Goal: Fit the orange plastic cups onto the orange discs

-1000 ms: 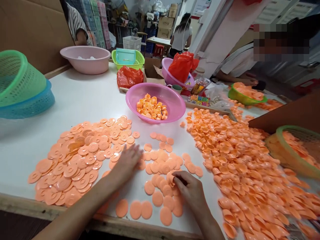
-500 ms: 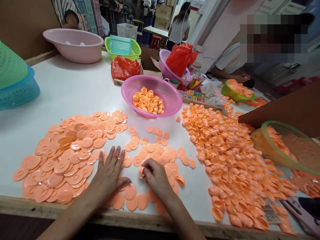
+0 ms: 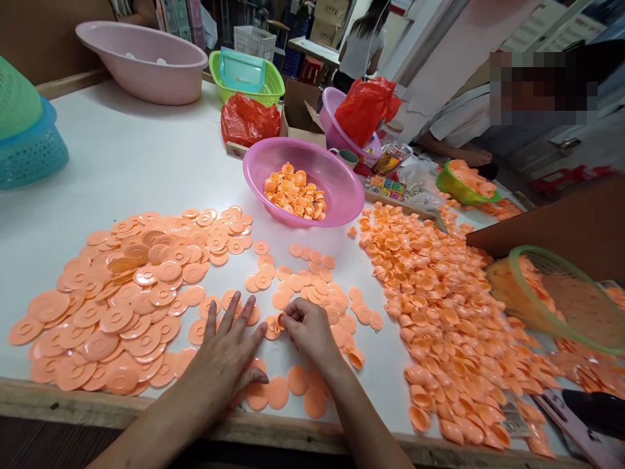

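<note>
My left hand (image 3: 229, 355) lies with fingers spread over the white table, on or just above several flat orange discs. Just right of it, my right hand (image 3: 310, 332) pinches a small orange plastic cup (image 3: 280, 320), partly hidden by the fingers. The cup is at an orange disc (image 3: 272, 329); whether they are joined I cannot tell. To the left spreads a big heap of ringed orange discs (image 3: 117, 319). Smaller discs (image 3: 332, 303) lie beyond and beside my right hand, with a loose orange cup (image 3: 356, 358) among them.
A pink basin (image 3: 344, 195) holding small orange cups stands ahead. On the right is a large pile of orange cup pieces (image 3: 430, 312), beside a tilted green basket (image 3: 517, 286). A blue basket (image 3: 32, 153) stands far left. A person (image 3: 461, 124) sits beyond, at the right.
My right hand has moved slightly away from me, bringing the small cup to a disc. My left hand has shifted right, its fingers spread wider. The camera view has tilted a little.
</note>
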`<state>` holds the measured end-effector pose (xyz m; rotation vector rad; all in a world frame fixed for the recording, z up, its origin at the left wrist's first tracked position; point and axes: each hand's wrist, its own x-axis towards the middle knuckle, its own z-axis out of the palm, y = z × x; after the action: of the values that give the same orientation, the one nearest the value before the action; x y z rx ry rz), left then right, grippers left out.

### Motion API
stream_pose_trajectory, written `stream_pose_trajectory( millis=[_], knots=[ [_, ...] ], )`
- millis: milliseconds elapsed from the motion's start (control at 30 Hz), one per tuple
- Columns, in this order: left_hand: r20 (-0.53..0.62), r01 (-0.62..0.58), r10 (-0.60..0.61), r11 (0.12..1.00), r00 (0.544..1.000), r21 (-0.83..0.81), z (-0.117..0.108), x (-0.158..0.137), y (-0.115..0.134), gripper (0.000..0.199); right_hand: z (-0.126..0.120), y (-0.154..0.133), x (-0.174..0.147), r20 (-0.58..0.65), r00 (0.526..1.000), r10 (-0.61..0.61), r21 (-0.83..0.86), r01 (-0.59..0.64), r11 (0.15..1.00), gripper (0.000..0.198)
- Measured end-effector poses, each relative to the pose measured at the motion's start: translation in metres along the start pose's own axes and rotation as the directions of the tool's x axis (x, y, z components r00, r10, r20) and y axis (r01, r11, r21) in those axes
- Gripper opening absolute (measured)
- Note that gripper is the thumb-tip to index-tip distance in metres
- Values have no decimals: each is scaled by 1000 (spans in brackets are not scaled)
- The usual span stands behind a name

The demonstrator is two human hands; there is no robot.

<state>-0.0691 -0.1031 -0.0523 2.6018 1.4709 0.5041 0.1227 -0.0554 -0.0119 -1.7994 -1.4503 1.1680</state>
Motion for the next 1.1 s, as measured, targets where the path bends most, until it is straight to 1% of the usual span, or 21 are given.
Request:
stream_pose_trajectory(
  millis=[133,233,300,367,433,533,633,800,867,967,1000,1033,1067,1100],
  knots=[
    [11,-18,18,999,1000,-32,2,-4,3,81,0,5,-9,19,999,46,3,-46,999,8],
    [25,4,-3,999,1000,-37,0,-1,6,83,-1,4,-15,33,998,53,-7,-53,999,8],
    [17,21,-20,999,1000,-46,-2,1,9,81,-3,3,-18,20,998,58,14,-58,998,9],
    [-14,26,-27,998,1000,-56,-5,3,11,72,-6,2,-21,6,997,76,51,-76,996,9],
    [-31,41,-43,997,999,-61,-9,7,13,56,-8,3,-23,14,995,95,75,-96,993,8],
    [-25,104,-106,991,994,-84,-14,15,16,30,-8,6,-25,27,993,114,78,-116,990,7],
    [-35,154,-161,976,986,-154,-15,25,20,15,-5,7,-23,15,993,119,65,-119,991,7],
    [-44,206,-226,939,973,-274,-12,29,21,14,7,1,-21,10,999,43,-25,-43,999,12],
    [-37,209,-230,933,972,-293,-12,28,20,16,10,-3,-22,15,1000,21,-71,-20,997,13],
    [-64,199,-235,915,970,-351,-17,28,20,22,11,-6,-23,36,999,8,-95,-4,996,14],
    [-46,206,-243,896,969,-393,-19,29,21,25,10,-6,-24,42,999,-1,-98,5,995,14],
    [4,231,-255,869,967,-437,-21,32,22,26,10,-5,-24,45,999,-11,-105,16,994,14],
    [83,277,-271,835,959,-475,-22,34,24,26,10,-5,-25,44,999,-19,-114,24,993,14],
    [180,341,-290,796,940,-500,-23,37,26,25,10,-3,-26,42,999,-23,-124,28,992,14]
  ],
)
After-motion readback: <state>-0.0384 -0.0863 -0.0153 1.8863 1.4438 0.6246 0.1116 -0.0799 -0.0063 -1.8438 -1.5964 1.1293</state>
